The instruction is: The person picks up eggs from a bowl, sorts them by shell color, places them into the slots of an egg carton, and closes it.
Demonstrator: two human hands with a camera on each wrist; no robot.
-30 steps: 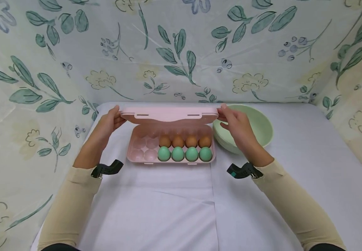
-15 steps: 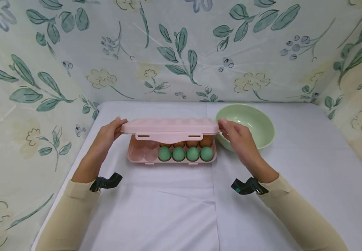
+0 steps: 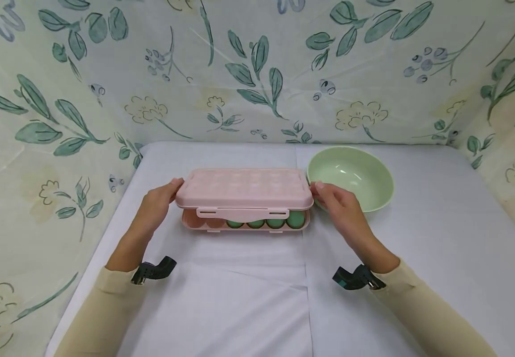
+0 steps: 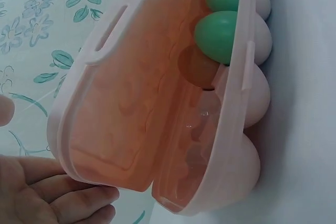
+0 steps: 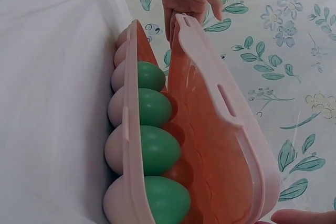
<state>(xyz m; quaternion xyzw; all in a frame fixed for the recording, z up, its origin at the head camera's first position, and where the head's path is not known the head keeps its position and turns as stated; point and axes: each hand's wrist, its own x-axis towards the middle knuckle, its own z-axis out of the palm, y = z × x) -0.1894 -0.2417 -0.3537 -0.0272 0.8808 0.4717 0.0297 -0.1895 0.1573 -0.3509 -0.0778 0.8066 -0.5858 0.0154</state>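
Observation:
A pink plastic egg carton lies on the table, its embossed lid lowered but with a gap at the front. Through that gap several green eggs show in the front row. A shaded brown egg sits behind them, and the cups at the left end hold no eggs. My left hand touches the lid's left end with nearly straight fingers, the thumb held apart in the left wrist view. At the lid's right end, my right hand appears to pinch the edge; its fingertips are mostly hidden.
A light green bowl stands at the back right, just behind my right hand. White cloth covers the table. A floral curtain hangs behind the table and along its sides.
Both hands have come down and toward me with the lid, which has swung from wide open to nearly closed. The brown eggs are now covered in the head view.

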